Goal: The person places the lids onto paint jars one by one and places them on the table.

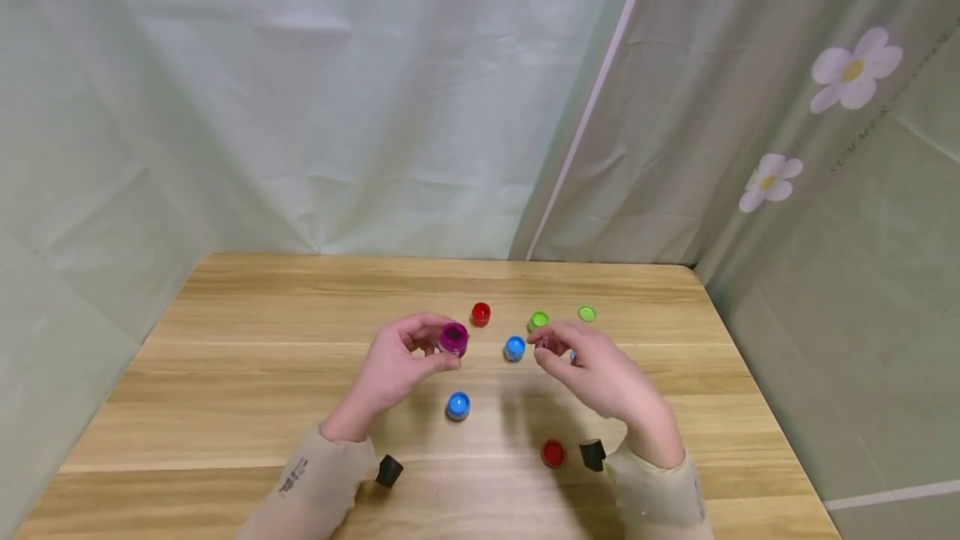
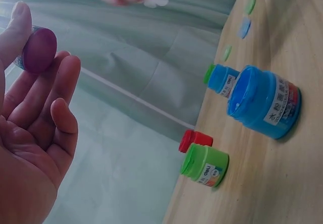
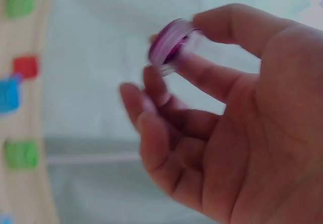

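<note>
- Pale sleeves (image 1: 303, 486) are reaching in from the bottom edge of the head view, a small black block (image 1: 389, 471) showing beside each cuff.
- Left hand (image 1: 390, 361) is holding a purple jar (image 1: 453, 340) above the tabletop (image 1: 262, 407), fingers and thumb pinching its sides.
- Right hand (image 1: 596, 369) is hovering across from it, fingertips pinching a purple lid (image 3: 171, 42), mostly hidden from this angle; jar and lid are hanging well apart.
- Beyond and between the hands, a red jar (image 1: 481, 314), a green jar (image 1: 538, 322) and a blue jar (image 1: 514, 348) are standing; a second blue jar (image 1: 458, 406) is sitting closer in, a red lid (image 1: 553, 453) lying nearer still, a green lid (image 1: 587, 313) farther off.
- Left wrist view: the purple jar is tilting between thumb and fingers, the other fingers curling loosely, clear of it. A blurred purple shape is showing at the top edge.
- Right wrist view: thumb and forefinger are pinching the lid, tilted and blurred; the remaining fingers are bending beneath. Blurred coloured shapes are lining the tabletop at left.
</note>
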### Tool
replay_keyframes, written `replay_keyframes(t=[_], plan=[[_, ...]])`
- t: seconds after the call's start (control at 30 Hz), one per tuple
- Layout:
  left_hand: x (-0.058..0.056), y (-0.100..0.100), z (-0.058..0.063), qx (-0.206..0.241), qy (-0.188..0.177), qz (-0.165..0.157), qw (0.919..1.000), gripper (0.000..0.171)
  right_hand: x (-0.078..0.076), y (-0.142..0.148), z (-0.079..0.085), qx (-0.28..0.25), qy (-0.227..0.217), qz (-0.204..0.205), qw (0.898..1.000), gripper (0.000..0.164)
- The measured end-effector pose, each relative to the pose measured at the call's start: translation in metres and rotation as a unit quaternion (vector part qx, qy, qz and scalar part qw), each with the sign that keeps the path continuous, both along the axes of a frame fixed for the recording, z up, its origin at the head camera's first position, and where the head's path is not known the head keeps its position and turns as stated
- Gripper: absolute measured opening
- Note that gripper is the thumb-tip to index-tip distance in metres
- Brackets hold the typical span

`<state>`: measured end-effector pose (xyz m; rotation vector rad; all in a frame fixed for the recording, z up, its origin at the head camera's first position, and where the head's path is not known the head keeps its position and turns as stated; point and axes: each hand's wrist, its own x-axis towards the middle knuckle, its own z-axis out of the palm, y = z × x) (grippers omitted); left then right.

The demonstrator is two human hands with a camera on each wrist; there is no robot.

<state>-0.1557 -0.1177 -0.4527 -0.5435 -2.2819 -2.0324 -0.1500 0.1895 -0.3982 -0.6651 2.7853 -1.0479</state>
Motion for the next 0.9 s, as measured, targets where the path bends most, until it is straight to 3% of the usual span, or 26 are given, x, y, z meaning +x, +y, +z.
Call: replay_keyframes(t=[0.13, 0.33, 0.5, 0.63, 0.77, 0.9], plan=[[0.001, 0.002, -0.002, 0.003, -0.003, -0.005, 1.0, 0.038, 0.009, -0.019, 0.019, -0.092, 0.053, 0.023, 0.994, 0.01], [0.005, 0.006, -0.002, 0.014, 0.029, -0.044, 0.9985, 0.034, 0.014, -0.048, 0.024, -0.18, 0.148, 0.073, 0.97, 0.016], [0.007, 0.008, 0.0, 0.012, 0.048, -0.055, 0.9973, 0.039, 0.012, -0.058, 0.019, -0.18, 0.194, 0.113, 0.958, 0.022], [0.009, 0.01, 0.002, 0.017, 0.048, -0.06, 0.9969, 0.042, 0.011, -0.06, 0.019, -0.169, 0.198, 0.115, 0.959, 0.023], [0.011, 0.012, 0.002, 0.027, 0.054, -0.066, 0.996, 0.051, 0.011, -0.06, 0.017, -0.146, 0.203, 0.121, 0.961, 0.041], [0.011, 0.013, 0.002, 0.032, 0.062, -0.071, 0.995, 0.052, 0.011, -0.062, 0.015, -0.121, 0.213, 0.142, 0.959, 0.043]])
